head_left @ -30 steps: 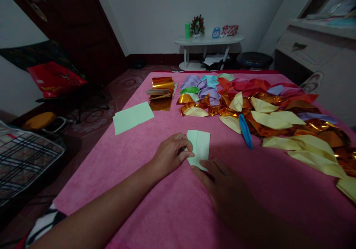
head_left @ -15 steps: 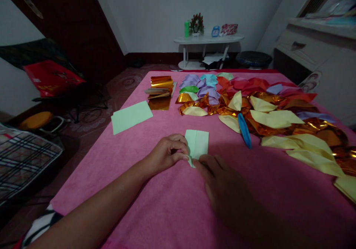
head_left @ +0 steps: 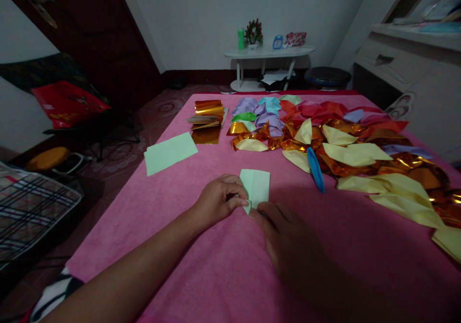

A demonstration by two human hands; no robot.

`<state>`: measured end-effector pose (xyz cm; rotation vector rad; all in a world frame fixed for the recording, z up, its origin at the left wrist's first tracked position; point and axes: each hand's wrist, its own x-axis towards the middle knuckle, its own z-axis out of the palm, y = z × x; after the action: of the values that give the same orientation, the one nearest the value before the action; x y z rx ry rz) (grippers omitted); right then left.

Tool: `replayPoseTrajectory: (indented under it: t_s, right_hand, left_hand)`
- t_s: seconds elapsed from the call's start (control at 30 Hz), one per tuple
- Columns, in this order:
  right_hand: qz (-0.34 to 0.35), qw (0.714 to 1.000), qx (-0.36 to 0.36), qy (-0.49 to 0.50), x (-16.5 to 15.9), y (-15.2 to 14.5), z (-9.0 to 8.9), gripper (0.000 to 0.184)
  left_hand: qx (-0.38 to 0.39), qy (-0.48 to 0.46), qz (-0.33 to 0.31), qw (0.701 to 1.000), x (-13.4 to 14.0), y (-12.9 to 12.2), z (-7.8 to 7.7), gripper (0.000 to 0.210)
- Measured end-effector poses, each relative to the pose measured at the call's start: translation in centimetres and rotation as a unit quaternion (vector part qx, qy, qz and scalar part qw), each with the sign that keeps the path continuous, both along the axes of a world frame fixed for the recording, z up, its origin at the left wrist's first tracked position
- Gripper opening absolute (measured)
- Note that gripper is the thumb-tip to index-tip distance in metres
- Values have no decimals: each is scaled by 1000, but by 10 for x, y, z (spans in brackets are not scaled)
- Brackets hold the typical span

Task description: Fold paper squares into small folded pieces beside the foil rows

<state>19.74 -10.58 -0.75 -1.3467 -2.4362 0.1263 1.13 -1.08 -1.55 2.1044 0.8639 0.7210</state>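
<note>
A pale green sheet of paper (head_left: 258,183) lies on the pink cloth before me, with a crease running down its middle. Its near left corner is folded in toward that crease. My left hand (head_left: 221,197) pinches this corner between thumb and fingers. At the near right edge, my right hand (head_left: 283,229) has its fingers bent and its index fingertip against the paper by the fold. The underside of the right hand is in shadow, and its thumb is hidden.
Loose pale green sheets (head_left: 171,153) lie at the left, below a stack of gold foil paper (head_left: 207,133). Folded yellow paper pieces (head_left: 356,154), with gold, purple and red ones, spread across the right. A blue folded piece (head_left: 316,169) lies near them on the pink cloth (head_left: 173,275).
My left thumb has moved slightly right, and the paper's near left corner now lies flatter, folded toward the middle crease. My right hand has barely moved.
</note>
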Motion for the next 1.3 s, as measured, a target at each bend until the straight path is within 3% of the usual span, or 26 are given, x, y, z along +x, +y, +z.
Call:
replayPoseTrajectory:
  t_s: [0.63,1.3]
  right_hand:
    - [25,998,45,-46,2,-2,-5,48]
    - [7,998,19,-54,-2,-2,-2,49]
  left_hand:
    - [33,58,2,998,0,-1,6,4]
    - [73,100,54,991,7,-8,9,11]
